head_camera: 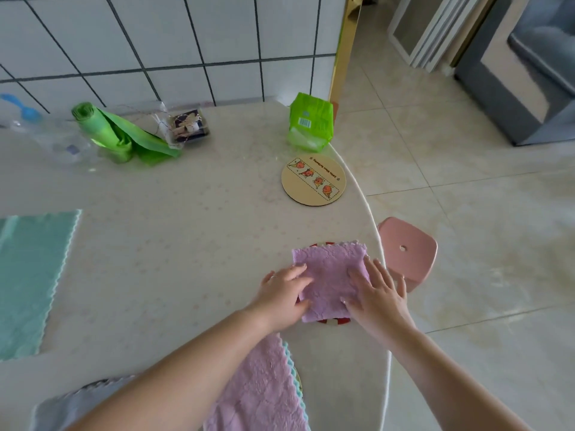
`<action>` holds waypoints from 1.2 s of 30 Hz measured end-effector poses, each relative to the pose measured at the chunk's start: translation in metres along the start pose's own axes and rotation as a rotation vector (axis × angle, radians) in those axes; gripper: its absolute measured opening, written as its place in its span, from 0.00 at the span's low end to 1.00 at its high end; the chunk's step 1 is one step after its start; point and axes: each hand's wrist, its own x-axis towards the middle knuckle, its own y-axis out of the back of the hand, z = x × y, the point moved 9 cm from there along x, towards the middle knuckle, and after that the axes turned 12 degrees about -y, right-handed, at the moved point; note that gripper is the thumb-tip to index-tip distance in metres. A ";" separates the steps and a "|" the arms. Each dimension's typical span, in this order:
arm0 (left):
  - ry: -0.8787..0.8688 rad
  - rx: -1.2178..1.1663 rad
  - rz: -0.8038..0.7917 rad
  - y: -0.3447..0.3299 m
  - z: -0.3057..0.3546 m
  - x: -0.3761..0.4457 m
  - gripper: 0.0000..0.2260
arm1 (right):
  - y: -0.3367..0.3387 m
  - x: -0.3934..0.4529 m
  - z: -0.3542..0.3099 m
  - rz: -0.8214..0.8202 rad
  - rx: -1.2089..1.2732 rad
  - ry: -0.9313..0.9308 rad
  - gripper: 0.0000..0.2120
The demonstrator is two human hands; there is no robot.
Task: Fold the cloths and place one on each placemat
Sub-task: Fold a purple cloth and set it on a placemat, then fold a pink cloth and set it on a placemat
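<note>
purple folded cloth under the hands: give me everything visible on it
The purple folded cloth looks like soft, fluffy terry, lilac, folded into a rough square with a scalloped far edge. It lies flat near the table's right edge, on a placemat of which only red-and-white slivers show at its near and far edges. The left hand presses its left side with straight fingers; the right hand lies flat on its right side.

1. A roll of green plastic bags [107, 132] lay partly unrolled on the table [186, 219] near the tiled wall [174, 42].
2. A small dark box [189, 127] sat just beside the roll.
3. A green packet [309, 122] stood at the table's far edge.
4. A pink stool [407, 250] stood on the floor [466, 213] beside the table.
</note>
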 end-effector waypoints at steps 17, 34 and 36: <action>0.583 -0.592 0.816 0.054 -0.242 -0.405 0.20 | -0.078 -0.179 -0.342 -0.254 0.218 0.677 0.23; 0.647 0.079 0.302 0.087 -0.369 -0.496 0.26 | -0.144 -0.189 -0.528 -0.331 -0.173 0.621 0.21; 0.659 0.047 0.331 0.091 -0.384 -0.500 0.25 | -0.143 -0.183 -0.531 -0.330 -0.145 0.593 0.20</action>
